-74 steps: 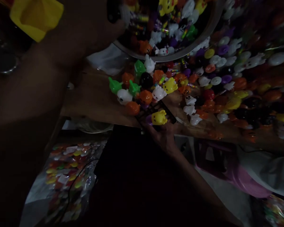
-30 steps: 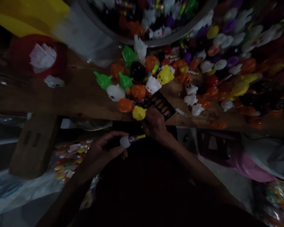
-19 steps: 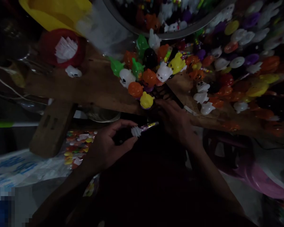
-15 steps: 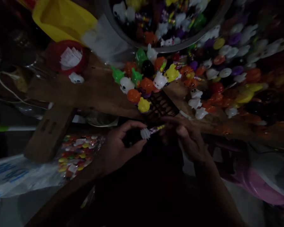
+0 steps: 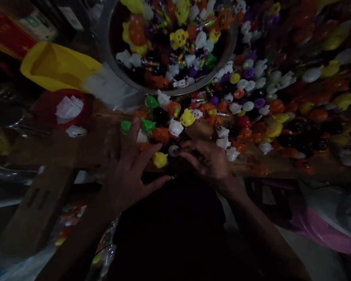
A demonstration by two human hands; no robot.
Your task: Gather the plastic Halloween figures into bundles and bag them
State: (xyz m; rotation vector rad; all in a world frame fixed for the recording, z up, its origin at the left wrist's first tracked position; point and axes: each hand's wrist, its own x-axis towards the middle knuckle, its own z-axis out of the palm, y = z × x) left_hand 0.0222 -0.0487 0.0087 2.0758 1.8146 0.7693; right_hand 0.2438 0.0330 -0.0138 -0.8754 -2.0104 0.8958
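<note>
My left hand (image 5: 127,168) is open with its fingers spread, over the left side of a cluster of small plastic toys, and it holds nothing. Beneath and beside its fingers lie a green toy head (image 5: 148,124), an orange toy head (image 5: 160,135) and a yellow toy head (image 5: 160,159). My right hand (image 5: 209,160) is closed in a pinch at the front edge of the cluster. At its fingertips shows a small toy with a whitish round end (image 5: 173,151); the rest of it is hidden by the fingers and the dim light.
A large metal basin (image 5: 175,92) full of toys stands behind the cluster. More toys heap up on the right (image 5: 276,105). On the left are a red bowl (image 5: 86,111) of paper slips, a yellow scoop (image 5: 61,66) and a wooden board (image 5: 32,214) jutting from the bench.
The toy with the candy-filled tube has left my left hand, whose fingers have spread over the cluster. My right hand has moved left to the bench edge and pinches a toy. The view has shifted.
</note>
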